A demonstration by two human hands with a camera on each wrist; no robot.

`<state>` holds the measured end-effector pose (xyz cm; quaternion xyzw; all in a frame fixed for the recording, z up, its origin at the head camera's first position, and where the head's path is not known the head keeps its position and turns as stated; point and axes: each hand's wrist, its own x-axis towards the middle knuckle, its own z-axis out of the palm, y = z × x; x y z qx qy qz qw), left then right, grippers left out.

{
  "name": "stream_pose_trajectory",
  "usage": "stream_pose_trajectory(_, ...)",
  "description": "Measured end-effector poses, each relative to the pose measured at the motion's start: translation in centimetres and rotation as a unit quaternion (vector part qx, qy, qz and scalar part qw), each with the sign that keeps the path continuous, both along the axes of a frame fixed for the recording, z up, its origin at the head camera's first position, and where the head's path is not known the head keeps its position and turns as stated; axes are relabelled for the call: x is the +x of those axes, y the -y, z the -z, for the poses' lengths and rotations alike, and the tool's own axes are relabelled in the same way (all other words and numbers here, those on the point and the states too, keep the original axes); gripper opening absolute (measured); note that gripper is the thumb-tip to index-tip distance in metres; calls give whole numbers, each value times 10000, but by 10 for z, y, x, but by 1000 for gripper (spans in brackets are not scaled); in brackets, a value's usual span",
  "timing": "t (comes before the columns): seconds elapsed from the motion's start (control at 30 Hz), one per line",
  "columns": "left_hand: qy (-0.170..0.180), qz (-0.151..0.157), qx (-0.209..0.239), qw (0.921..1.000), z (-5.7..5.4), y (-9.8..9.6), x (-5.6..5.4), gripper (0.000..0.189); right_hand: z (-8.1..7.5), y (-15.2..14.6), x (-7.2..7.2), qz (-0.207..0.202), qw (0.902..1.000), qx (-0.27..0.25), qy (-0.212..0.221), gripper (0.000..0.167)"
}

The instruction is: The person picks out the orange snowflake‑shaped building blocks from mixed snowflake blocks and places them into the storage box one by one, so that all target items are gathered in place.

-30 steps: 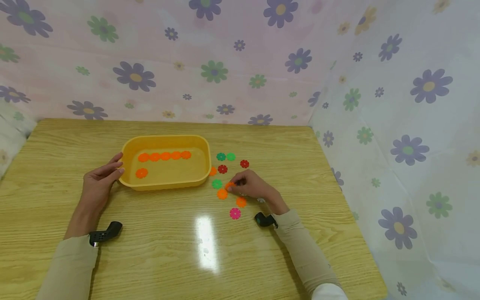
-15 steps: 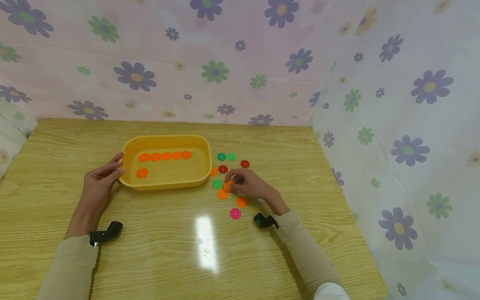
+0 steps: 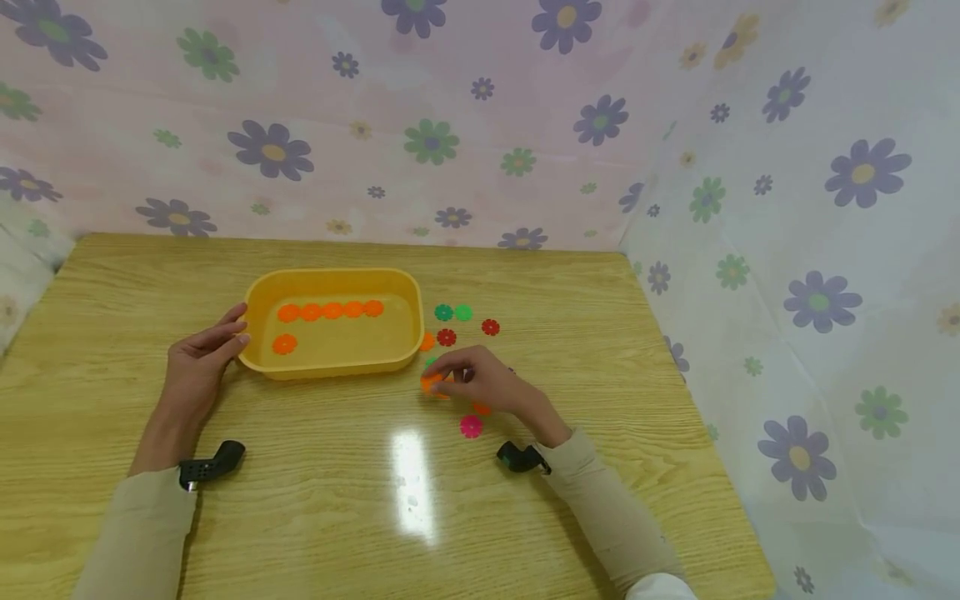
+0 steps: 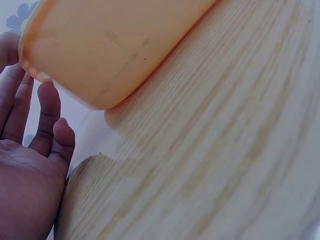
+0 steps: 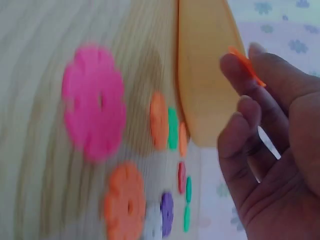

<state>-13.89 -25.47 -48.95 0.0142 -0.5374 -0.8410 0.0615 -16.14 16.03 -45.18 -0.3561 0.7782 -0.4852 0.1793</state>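
At the left end of a yellow plastic basin (image 3: pixel 337 367), my left hand (image 3: pixel 198 367) holds the rim between thumb and fingers. In the left wrist view, the fingertips lie right at the basin's edge. My right hand (image 3: pixel 487 383) pinches an orange snowflake disc (image 5: pixel 247 66) between thumb and index finger, raised over the table just right of the basin's near corner. Inside the basin, several orange discs (image 3: pixel 332 311) lie in a row along the back, and a single orange disc (image 3: pixel 284 344) sits nearer the front left.
Loose discs lie right of the basin: two green ones (image 3: pixel 453 312), two red ones (image 3: pixel 446 337), a pink disc (image 3: pixel 471 427), and orange, purple (image 5: pixel 167 214) and white ones (image 5: pixel 153 220). The wooden table (image 3: pixel 300 500) meets flowered cloth at the back and right.
My right hand has lifted the orange disc from among the loose pieces and moved left toward the basin. The left hand and basin have stayed in place.
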Motion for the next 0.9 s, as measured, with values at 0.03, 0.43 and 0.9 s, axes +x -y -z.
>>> stream_pose_trajectory(0.03,10,-8,-7,10000,-1,0,0,22,-1,4,2,-20,10000,-60,23,17)
stream_pose_trajectory(0.43,-163,31,39,9999,0,0,1,24,5,52,12,294,9837,-1707,-487,15)
stream_pose_trajectory(0.9,-132,18,91,9999,-1,-1,1,22,-7,101,4,1303,9549,-2642,-375,20)
